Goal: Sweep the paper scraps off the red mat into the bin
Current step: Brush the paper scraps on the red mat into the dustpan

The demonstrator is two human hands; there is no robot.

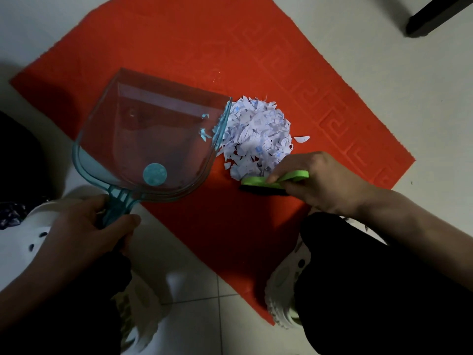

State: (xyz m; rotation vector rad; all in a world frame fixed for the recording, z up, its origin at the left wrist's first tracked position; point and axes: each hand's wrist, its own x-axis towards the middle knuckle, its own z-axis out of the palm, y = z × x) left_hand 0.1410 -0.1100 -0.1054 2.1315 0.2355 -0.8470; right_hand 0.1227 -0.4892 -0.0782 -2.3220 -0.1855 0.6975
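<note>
A red mat lies on the pale tiled floor. A heap of white paper scraps sits in the mat's middle. My left hand grips the handle of a clear teal dustpan, whose front lip touches the heap's left side; a few scraps lie just inside the lip. My right hand holds a green brush with dark bristles, resting on the mat at the heap's near right edge. One loose scrap lies to the right of the heap.
My knees in dark trousers and white shoes frame the bottom of the view. A white bin rim shows partly behind my left hand. A dark furniture leg stands at the top right on the floor.
</note>
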